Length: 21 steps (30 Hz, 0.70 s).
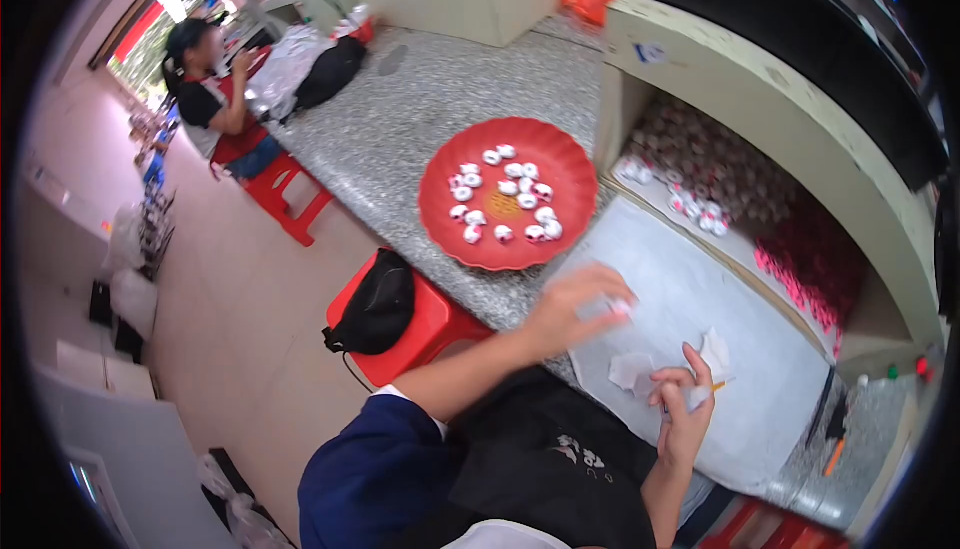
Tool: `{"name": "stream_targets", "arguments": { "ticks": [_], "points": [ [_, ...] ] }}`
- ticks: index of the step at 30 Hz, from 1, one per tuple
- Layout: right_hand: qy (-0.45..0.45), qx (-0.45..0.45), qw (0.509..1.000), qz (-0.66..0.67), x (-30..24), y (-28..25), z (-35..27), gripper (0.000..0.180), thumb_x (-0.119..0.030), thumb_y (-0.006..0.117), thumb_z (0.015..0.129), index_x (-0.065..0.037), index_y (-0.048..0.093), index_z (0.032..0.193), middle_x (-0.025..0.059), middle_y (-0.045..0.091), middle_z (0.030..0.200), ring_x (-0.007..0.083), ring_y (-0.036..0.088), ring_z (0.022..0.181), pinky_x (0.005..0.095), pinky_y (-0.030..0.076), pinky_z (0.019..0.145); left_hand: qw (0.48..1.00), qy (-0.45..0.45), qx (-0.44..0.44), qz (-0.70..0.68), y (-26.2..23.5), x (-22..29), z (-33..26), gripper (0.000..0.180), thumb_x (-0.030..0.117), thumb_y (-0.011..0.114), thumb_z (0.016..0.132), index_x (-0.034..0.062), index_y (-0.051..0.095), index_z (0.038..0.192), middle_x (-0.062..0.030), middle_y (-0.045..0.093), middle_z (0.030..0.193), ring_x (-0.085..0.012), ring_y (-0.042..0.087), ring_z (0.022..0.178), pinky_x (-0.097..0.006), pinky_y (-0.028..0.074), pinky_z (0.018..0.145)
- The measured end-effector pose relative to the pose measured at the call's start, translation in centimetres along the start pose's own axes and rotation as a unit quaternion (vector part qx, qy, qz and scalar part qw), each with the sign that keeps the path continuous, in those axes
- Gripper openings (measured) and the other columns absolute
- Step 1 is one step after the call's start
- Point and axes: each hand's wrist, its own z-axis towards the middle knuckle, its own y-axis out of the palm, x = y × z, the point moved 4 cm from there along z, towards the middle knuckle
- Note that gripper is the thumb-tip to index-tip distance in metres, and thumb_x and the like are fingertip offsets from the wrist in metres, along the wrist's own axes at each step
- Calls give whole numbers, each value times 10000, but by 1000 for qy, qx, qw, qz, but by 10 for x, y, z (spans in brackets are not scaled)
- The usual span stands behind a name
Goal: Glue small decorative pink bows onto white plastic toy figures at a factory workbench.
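Observation:
Over the near-left part of a white sheet [760,429], my left hand [575,314] is blurred by motion. Its fingertips pinch a small white and pink piece [622,306]. My right hand [682,409] is bent above the sheet, its fingers closed on a thin stick with a yellow-orange part [719,386]; its exact kind is unclear. Crumpled white scraps [630,371] lie beside the right hand. Beyond my left hand, a red scalloped plate [445,224] carries several small round white pieces [527,186] with pink and dark marks.
A pale shelf [860,119] to the right shelters many whitish pieces [715,164] and a pink pile [800,269]. An orange-handled tool [834,457] lies at far right. A red stool [430,324] bears a black bag [375,304]. Another person [215,89] sits at the counter's far left.

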Motion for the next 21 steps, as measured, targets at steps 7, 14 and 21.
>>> {"name": "stream_targets", "arguments": {
  "ticks": [7, 14, 21],
  "points": [
    [-11, -4, 1000, -25, 3, -47, 3, 331, 14, 525, 678, 17, 447, 1000, 85, 529, 740, 103, 471, 600, 191, 372, 517, 921, -17, 22, 390, -59, -50, 52, 331, 73, 638, 623, 27, 532, 933, -113, 495, 923, -256, 470, 881, -333, 359, 780],
    [-47, 6, 998, -36, -1, -52, -7, 594, 40, 578, 616, -52, 288, 1126, 76, 434, 908, 83, 415, 673, 192, 364, 594, 915, 245, -62, 314, 111, -53, 115, 188, 65, 579, 609, 63, 549, 794, -64, 530, 773, -222, 489, 807, -331, 362, 734],
    [-110, -48, 993, -10, -4, -67, -21, 456, -57, 464, 674, -50, 290, 1096, 136, 376, 958, 160, 452, 617, 246, 406, 519, 866, 234, -67, 436, 143, -81, 131, 103, 34, 531, 600, 55, 548, 700, -69, 516, 690, -218, 480, 734, -310, 362, 691]
  ]
}}
